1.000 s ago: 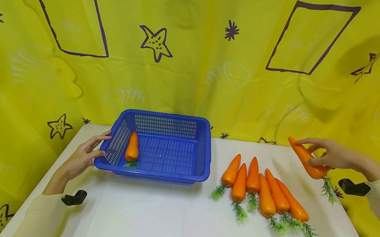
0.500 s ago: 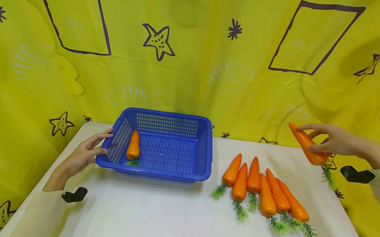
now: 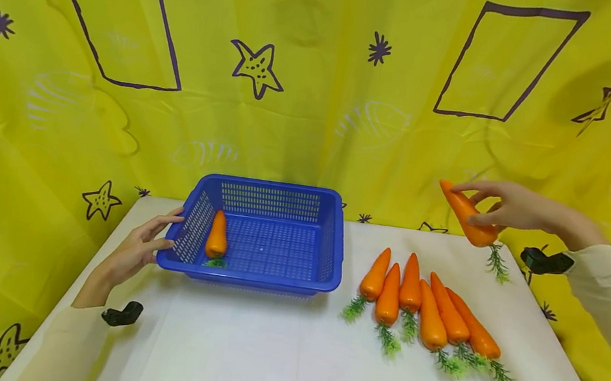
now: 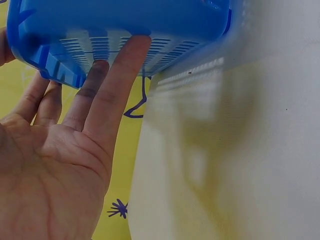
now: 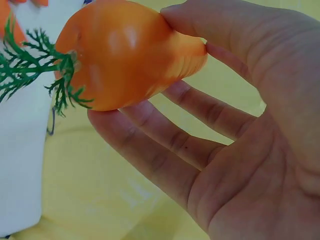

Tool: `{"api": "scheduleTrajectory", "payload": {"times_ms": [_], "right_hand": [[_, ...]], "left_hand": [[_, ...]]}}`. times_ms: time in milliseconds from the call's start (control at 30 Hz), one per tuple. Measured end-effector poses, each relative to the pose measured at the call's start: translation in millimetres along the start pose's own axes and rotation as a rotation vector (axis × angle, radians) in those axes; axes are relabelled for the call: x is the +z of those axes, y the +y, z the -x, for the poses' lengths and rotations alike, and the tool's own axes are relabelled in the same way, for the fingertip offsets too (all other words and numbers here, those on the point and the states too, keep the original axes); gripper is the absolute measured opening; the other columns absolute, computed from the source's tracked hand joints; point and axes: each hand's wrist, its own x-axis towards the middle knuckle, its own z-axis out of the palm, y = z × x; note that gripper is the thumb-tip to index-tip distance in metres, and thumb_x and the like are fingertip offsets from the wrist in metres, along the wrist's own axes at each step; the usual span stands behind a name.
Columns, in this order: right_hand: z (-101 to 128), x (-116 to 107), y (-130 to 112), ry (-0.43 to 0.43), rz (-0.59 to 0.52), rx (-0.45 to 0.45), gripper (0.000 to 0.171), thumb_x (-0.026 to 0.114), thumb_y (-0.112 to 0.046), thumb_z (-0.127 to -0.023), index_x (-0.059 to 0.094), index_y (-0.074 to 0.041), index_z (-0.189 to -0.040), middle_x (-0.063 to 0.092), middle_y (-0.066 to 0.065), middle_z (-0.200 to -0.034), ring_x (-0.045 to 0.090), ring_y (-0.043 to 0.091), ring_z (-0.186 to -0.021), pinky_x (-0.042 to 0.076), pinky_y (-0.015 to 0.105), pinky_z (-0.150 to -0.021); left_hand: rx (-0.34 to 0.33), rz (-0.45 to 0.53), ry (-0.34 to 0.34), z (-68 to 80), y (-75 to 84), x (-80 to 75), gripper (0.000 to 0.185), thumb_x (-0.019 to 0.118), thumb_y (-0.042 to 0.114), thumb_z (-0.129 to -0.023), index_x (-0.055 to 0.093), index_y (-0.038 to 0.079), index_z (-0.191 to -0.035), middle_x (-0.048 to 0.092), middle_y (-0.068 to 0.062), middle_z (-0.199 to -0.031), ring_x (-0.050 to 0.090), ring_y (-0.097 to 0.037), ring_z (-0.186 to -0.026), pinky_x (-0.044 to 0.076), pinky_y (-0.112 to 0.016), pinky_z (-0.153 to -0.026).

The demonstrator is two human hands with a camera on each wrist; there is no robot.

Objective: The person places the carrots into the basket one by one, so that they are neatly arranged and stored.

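Note:
My right hand [image 3: 499, 208] holds an orange toy carrot [image 3: 466, 214] in the air above the table's far right, tip pointing up-left, green top hanging down. The right wrist view shows the carrot [image 5: 130, 55] pinched between thumb and fingers [image 5: 165, 145]. My left hand [image 3: 142, 246] rests with straight fingers [image 4: 117, 75] against the left wall of a blue plastic basket [image 3: 329, 272]. One carrot [image 3: 216, 236] lies inside the basket at its left side. Several more carrots [image 3: 424, 305] lie in a row on the white table, right of the basket.
The white table [image 3: 259, 353] is backed by a yellow patterned cloth [image 3: 308, 87] that also drapes down both sides. The blue basket wall [image 4: 125, 25] fills the top of the left wrist view. The table's front half is bare.
My right hand has lifted the carrot higher and carried it to the left, towards the basket. The left hand has stayed against the basket.

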Motion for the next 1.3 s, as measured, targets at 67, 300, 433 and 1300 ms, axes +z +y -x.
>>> {"api": "scheduleTrajectory", "payload": {"times_ms": [67,300,433,1300], "right_hand": [[-7.8,0.9,-8.8,-0.008,-0.001,-0.014,0.066,0.069,-0.017,-0.100,0.040,-0.011,-0.158,0.048,0.029,-0.141,0.069,0.035,-0.105,0.063,0.037,-0.072],[-40.3,10.7,-41.3,-0.042,-0.010,-0.057,0.064,0.068,-0.021,-0.101,0.041,-0.015,-0.158,0.049,0.027,-0.142,0.067,0.040,-0.111,0.063,0.039,-0.076],[-59.2,20.3,-57.5,-0.057,-0.018,-0.093,0.063,0.068,-0.018,-0.101,0.041,-0.016,-0.158,0.051,0.026,-0.141,0.066,0.042,-0.114,0.063,0.040,-0.077],[-169.5,97.7,-140.8,-0.156,-0.221,-0.233,0.063,0.073,-0.014,-0.096,0.048,-0.017,-0.154,0.053,0.024,-0.141,0.069,0.029,-0.095,0.063,0.048,-0.077]], "left_hand": [[-0.001,-0.006,0.006,0.0,0.2,0.0,0.051,0.053,0.005,-0.105,0.038,0.003,-0.154,0.006,-0.005,-0.173,0.041,-0.010,-0.133,0.061,-0.037,-0.089],[-0.019,-0.041,0.024,1.0,-0.1,0.1,0.051,0.052,0.006,-0.106,0.039,0.007,-0.155,0.006,-0.006,-0.173,0.042,-0.011,-0.132,0.060,-0.036,-0.090],[-0.026,-0.044,0.030,2.0,-1.7,0.5,0.051,0.051,0.007,-0.106,0.038,0.007,-0.156,0.006,-0.007,-0.173,0.040,-0.013,-0.133,0.060,-0.035,-0.091],[0.002,0.062,-0.025,0.5,-5.3,-7.1,0.048,0.050,0.005,-0.107,0.039,0.005,-0.154,0.004,-0.002,-0.174,0.043,-0.002,-0.135,0.060,-0.038,-0.092]]}}
